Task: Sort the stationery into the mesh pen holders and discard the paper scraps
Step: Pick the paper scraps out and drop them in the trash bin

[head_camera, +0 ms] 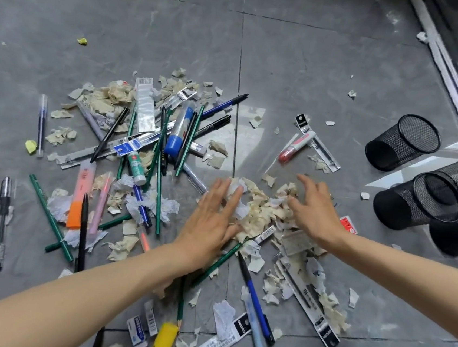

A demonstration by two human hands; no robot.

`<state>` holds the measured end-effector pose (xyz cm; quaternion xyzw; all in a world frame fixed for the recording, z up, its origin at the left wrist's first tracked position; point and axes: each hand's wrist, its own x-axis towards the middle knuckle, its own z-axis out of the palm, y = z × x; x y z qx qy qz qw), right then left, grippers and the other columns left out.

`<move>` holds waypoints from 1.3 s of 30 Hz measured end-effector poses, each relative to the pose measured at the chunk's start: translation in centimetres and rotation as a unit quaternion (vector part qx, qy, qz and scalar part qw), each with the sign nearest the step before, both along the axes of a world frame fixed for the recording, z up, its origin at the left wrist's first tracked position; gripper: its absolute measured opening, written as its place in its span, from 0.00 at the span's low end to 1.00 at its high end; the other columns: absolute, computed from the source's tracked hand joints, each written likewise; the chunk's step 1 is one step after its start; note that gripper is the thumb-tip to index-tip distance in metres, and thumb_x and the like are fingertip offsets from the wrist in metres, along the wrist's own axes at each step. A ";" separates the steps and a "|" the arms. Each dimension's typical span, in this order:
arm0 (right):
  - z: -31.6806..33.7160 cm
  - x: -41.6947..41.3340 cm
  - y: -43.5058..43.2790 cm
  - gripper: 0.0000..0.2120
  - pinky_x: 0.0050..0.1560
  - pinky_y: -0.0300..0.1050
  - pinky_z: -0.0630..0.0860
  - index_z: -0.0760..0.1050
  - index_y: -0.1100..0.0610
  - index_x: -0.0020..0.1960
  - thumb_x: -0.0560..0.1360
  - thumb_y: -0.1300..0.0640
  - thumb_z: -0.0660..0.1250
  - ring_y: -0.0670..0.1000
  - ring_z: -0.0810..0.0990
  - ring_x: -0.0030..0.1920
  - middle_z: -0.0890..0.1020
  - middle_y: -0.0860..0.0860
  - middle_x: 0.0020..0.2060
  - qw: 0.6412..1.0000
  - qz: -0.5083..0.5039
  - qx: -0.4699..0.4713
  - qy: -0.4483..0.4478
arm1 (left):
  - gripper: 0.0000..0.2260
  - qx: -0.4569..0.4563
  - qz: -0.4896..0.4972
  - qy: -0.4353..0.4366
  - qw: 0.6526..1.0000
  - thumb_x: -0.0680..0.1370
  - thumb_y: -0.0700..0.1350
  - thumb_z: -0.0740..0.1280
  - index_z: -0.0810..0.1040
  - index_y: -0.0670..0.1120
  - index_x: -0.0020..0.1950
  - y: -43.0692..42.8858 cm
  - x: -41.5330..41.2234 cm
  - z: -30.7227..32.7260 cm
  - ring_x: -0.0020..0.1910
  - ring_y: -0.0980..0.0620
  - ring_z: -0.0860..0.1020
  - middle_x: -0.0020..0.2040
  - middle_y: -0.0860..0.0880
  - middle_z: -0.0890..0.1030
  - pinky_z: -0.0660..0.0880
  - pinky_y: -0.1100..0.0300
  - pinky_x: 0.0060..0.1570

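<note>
Torn beige and white paper scraps (261,207) form a heap at the middle of the grey floor. My left hand (212,216) lies flat on the heap's left side with straight fingers. My right hand (314,207) hovers over its right side, fingers spread and slightly bent. Pens, green pencils (160,166) and a blue-capped glue stick (180,131) lie tangled with more scraps to the left. Several black mesh pen holders (403,143) lie tipped on their sides at the right.
A red correction pen (295,148) lies beyond the heap. Erasers (137,333), a yellow marker (163,341) and a blue pen (257,298) lie near me. A white floor rail (452,83) runs along the right. Bare floor stretches at the far side.
</note>
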<state>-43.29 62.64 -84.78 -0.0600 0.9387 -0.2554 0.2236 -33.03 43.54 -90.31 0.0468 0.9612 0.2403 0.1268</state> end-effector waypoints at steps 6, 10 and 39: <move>-0.4 0.0 -1.8 0.24 0.49 0.30 0.65 0.61 0.53 0.73 0.78 0.60 0.60 0.51 0.71 0.56 0.64 0.54 0.64 0.997 -0.028 -0.055 -0.043 | 0.31 -0.016 0.019 0.008 1.000 0.82 0.52 0.52 0.32 0.51 0.74 2.7 -2.8 -0.3 0.72 0.50 0.28 0.75 0.48 0.31 0.32 0.51 0.72; -0.6 0.2 -4.6 0.23 0.52 0.34 0.69 0.63 0.54 0.72 0.78 0.56 0.60 0.46 0.69 0.56 0.66 0.52 0.65 0.992 0.005 -0.109 -0.055 | 0.31 0.080 0.016 0.022 0.996 0.81 0.46 0.56 0.38 0.47 0.77 3.0 -3.8 0.1 0.75 0.52 0.35 0.77 0.47 0.38 0.38 0.53 0.74; -2.6 0.4 -3.9 0.56 0.73 0.56 0.37 0.37 0.42 0.76 0.65 0.41 0.75 0.53 0.33 0.75 0.32 0.50 0.75 0.986 0.147 0.013 0.076 | 0.28 0.051 0.157 -0.007 0.986 0.82 0.53 0.50 0.43 0.47 0.78 -1.7 -9.2 0.9 0.76 0.47 0.38 0.77 0.45 0.39 0.46 0.47 0.74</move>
